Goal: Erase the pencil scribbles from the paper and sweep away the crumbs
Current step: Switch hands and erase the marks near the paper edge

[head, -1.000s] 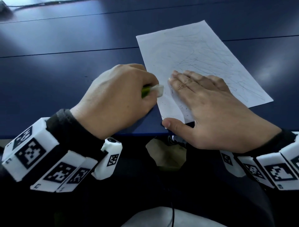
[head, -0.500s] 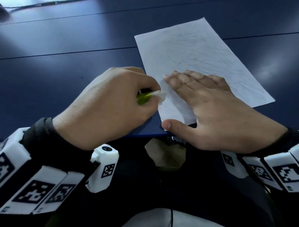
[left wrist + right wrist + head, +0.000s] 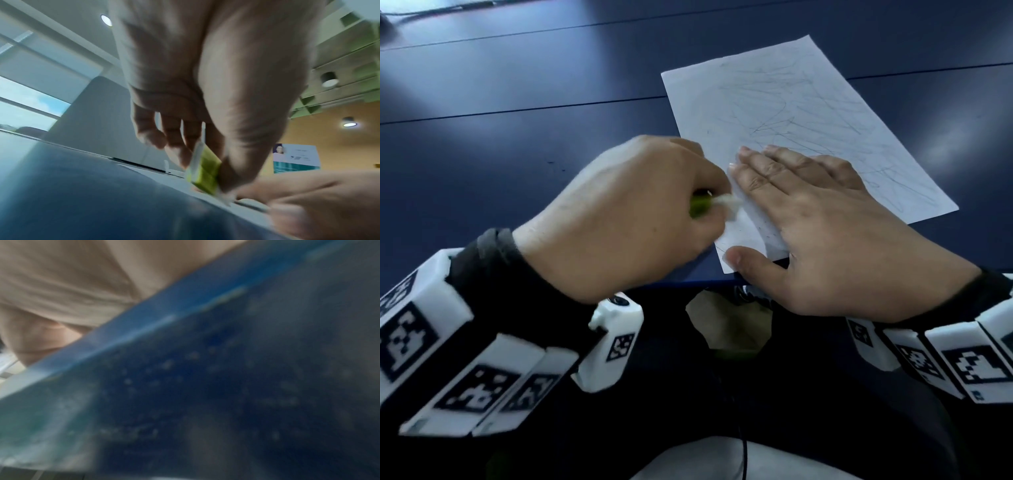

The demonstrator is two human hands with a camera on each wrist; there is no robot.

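Table: dark blue table point(image 3: 517, 164), near edge by the person.
Paper: paper point(image 3: 774, 102) lies askew at the near edge, near corner reaching it; scribbles cover most of it.
Right hand: right hand point(image 3: 825, 226) is flat, fingers straight, pressing the near part of the paper.
Left hand: left hand point(image 3: 619, 219) pinches the eraser point(image 3: 717, 204), its tip on the paper's left edge.
Risk: rubbing toward the unpinned edge could buckle or tear the paper.
Risk: crumbs could smear under the flat palm.

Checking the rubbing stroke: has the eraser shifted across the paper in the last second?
Yes. The eraser in the left hand has slid right, further onto the paper, ending just below the index fingertip of the right hand.
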